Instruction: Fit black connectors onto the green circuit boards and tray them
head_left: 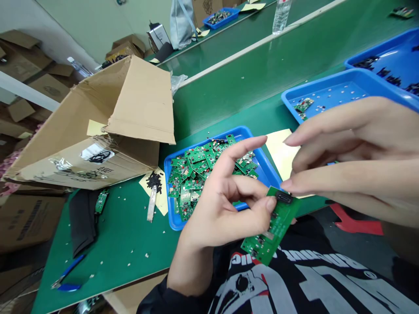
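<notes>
My left hand (225, 200) is closed on a green circuit board (278, 231), gripping it between thumb and fingers, with the index finger stretched out above. The board is tilted, and a black oblong part (284, 197) sits near its upper end. Over that end is my right hand (353, 161), its fingers apart; one fingertip touches or nearly touches the board's edge beside the black part. The inner side of the right hand is partly hidden. Behind my left hand, a blue tray (173, 220) holds many similar green boards (193, 174).
An open cardboard box (140, 96) stands at the left. Small black parts (153, 182) lie on yellow paper. Blue-handled cutters (68, 272) and black foam (81, 222) are at the front left. More blue trays (330, 80) stand at the right, near a bottle (281, 17).
</notes>
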`<state>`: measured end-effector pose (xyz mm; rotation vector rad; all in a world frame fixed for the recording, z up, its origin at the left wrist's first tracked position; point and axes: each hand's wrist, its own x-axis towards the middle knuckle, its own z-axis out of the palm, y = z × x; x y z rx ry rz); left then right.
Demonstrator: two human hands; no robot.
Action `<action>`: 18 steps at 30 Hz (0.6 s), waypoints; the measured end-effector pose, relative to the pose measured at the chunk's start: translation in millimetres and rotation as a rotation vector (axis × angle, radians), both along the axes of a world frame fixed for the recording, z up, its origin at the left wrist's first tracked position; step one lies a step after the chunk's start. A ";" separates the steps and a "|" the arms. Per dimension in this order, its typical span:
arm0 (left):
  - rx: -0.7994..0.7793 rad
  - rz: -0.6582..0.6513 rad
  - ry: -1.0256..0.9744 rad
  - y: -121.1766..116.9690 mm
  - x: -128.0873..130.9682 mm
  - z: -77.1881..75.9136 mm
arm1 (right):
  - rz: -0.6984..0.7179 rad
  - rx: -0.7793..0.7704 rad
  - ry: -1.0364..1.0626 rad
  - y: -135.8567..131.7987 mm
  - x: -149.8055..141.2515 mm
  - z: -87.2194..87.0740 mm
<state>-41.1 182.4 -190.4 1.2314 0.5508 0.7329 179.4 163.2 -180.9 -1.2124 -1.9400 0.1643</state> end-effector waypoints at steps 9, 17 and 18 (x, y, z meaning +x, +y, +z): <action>0.155 -0.057 0.073 0.4 -6.7 8.2 | 0.357 0.053 0.027 -5.0 6.3 3.7; 0.310 -0.023 0.089 -0.9 -10.7 2.1 | 0.528 -0.098 0.115 -0.6 8.8 10.7; 0.312 -0.022 0.077 -1.1 -10.7 1.1 | 0.528 -0.082 0.099 -0.9 9.7 11.4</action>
